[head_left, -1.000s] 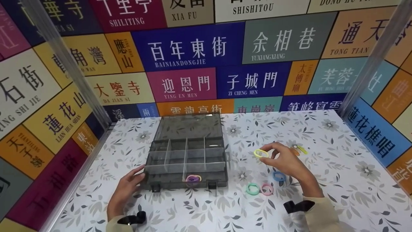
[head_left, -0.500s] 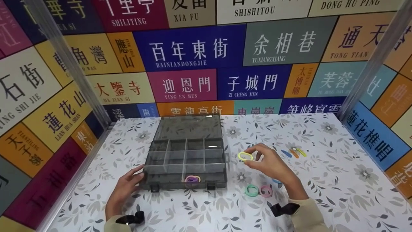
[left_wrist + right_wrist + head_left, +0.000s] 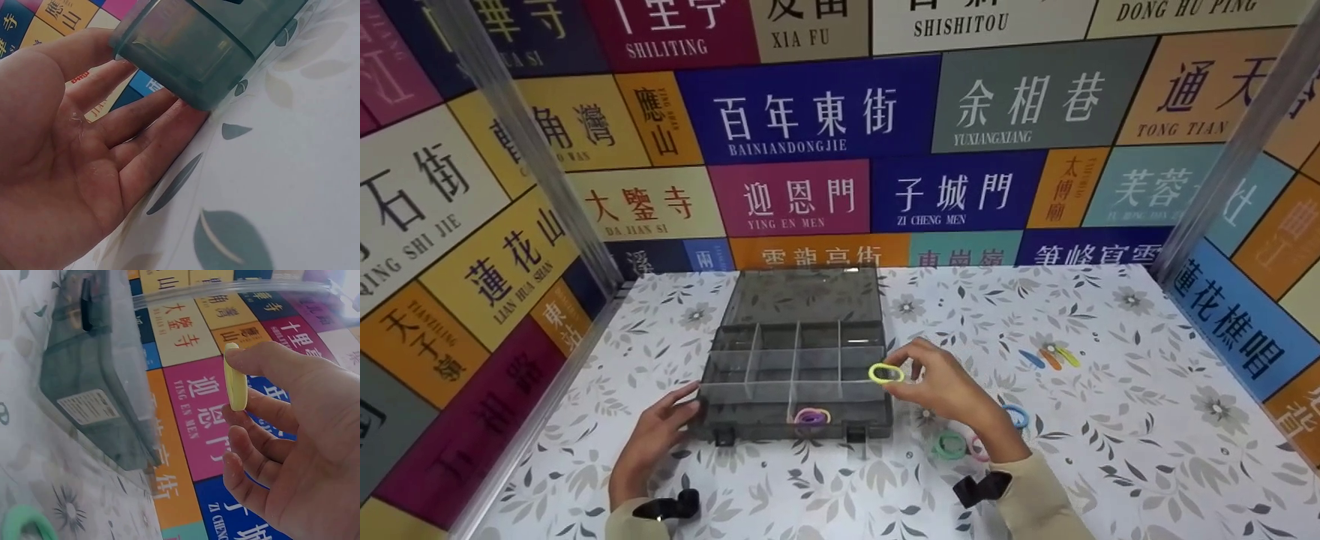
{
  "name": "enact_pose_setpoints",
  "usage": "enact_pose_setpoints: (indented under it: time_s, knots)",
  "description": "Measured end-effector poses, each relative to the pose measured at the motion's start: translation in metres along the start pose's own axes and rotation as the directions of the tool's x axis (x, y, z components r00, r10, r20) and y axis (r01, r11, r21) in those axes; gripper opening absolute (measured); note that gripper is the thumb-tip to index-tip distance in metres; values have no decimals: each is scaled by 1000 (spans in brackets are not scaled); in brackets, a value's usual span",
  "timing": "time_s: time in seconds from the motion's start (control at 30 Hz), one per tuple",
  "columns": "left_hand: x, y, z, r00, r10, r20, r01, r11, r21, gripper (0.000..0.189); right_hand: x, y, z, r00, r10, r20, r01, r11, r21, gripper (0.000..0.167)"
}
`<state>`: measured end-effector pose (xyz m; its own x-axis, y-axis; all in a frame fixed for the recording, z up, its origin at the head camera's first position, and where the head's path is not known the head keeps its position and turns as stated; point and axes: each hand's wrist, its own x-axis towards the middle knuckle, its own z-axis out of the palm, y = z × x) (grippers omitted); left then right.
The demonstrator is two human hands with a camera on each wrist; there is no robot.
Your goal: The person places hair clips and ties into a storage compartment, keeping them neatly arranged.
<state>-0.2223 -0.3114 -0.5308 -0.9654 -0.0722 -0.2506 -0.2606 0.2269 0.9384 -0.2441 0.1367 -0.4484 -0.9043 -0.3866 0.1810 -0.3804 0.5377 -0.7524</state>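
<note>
My right hand (image 3: 941,386) pinches a yellow hair tie (image 3: 886,364) between thumb and fingertips, held up at the right rim of the box. In the right wrist view the hair tie (image 3: 236,382) shows edge-on, its lower part near the other fingers. The dark see-through compartment box (image 3: 735,431) stands with its lid (image 3: 810,296) laid back. A purple hair tie (image 3: 811,416), with an orange-pink edge behind it, lies in the front compartment. My left hand (image 3: 656,442) rests at the box's left side, its fingers fairly straight and touching the wall (image 3: 185,62).
Right of the box lie a green hair tie (image 3: 949,445), a pink one (image 3: 979,448) partly behind my right wrist, and a blue one (image 3: 1017,415). Farther back are blue, orange (image 3: 1051,359) and yellow slim hair clips. A sign-covered wall (image 3: 810,112) stands behind the table.
My right hand has carried the yellow hair tie leftward, from above the table to the box's right edge. The left hand has stayed at the box.
</note>
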Motion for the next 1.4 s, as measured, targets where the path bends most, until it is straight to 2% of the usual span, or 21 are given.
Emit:
enact_pose_setpoints:
  time_s: [0.37, 0.67, 0.93, 1.17, 1.4]
  knots:
    - [2, -1, 0, 1000, 3, 9, -3, 1000, -2, 55, 5, 1, 29, 999, -31, 20, 31, 999, -18, 27]
    - [1, 1, -1, 1000, 5, 17, -5, 1000, -3, 56, 7, 11, 45, 999, -28, 19, 29, 999, -45, 28]
    - [1, -1, 1, 1000, 6, -5, -6, 1000, 9, 58, 5, 18, 52, 999, -3, -37, 0, 997, -73, 29]
    - [3, -1, 1, 1000, -14, 2, 14, 1000, 3, 61, 1, 18, 52, 1000, 26, -6, -26, 996, -84, 31]
    - [2, 0, 1, 1000, -23, 3, 23, 1000, -9, 62, 3, 18, 52, 1000, 12, -8, -13, 995, -99, 38]
